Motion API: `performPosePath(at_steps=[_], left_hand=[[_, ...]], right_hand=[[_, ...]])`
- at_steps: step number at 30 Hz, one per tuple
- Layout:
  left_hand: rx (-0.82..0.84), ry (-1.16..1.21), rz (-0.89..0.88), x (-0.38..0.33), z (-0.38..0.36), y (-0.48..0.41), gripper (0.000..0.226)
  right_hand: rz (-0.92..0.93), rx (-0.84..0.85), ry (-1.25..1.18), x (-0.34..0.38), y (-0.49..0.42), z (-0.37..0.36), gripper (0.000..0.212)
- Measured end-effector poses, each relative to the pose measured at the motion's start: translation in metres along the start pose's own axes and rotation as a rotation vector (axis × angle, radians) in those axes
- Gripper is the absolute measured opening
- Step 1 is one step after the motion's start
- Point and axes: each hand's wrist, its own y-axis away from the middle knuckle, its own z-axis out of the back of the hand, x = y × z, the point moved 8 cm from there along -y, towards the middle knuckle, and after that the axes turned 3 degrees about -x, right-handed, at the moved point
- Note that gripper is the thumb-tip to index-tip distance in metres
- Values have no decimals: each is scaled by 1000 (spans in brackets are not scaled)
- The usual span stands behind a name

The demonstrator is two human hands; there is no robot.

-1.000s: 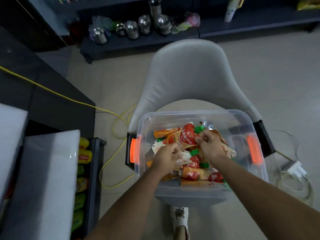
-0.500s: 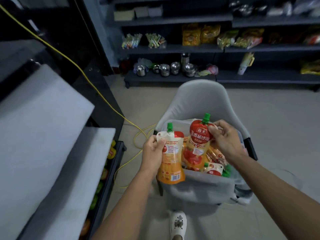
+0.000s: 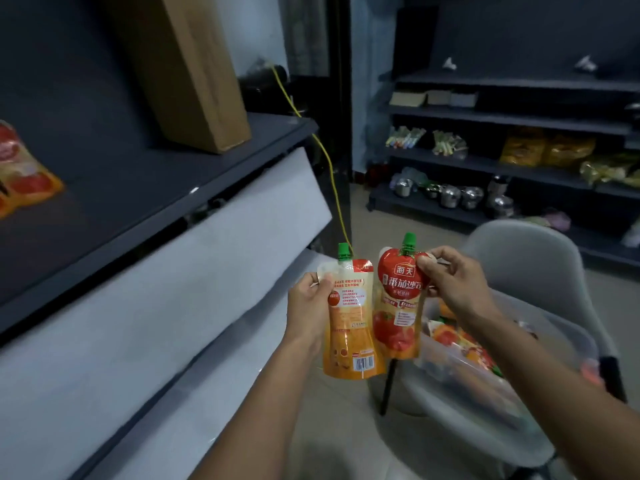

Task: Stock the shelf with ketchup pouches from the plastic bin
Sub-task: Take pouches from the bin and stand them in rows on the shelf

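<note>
1. Swung up and left since the earlier frame, out of the plastic bin [image 3: 554,315] toward the shelf [image 3: 156,188].
2. Gripping, in the left hand [image 3: 308,306], the edge of a back-facing pouch [image 3: 349,327]: barcode, small red print.
3. Pinching, in the right hand [image 3: 453,282], the top of a front-facing pouch [image 3: 398,306] reading "海天 番茄沙司".
4. Held upright, edges touching, green caps up.
5. Beyond, more pouches [image 3: 450,336] in the bin on a grey chair [image 3: 526,258].
</note>
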Motion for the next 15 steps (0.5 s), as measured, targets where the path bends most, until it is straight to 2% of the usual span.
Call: performPosePath(at_steps=[6, 15], left_hand=[[-182, 24, -49, -51, 123, 6, 23], [-462, 14, -172, -128, 347, -8, 19]], right_hand=[[120, 215, -50, 69, 8, -119, 11], [294, 456, -140, 169, 17, -336, 16]])
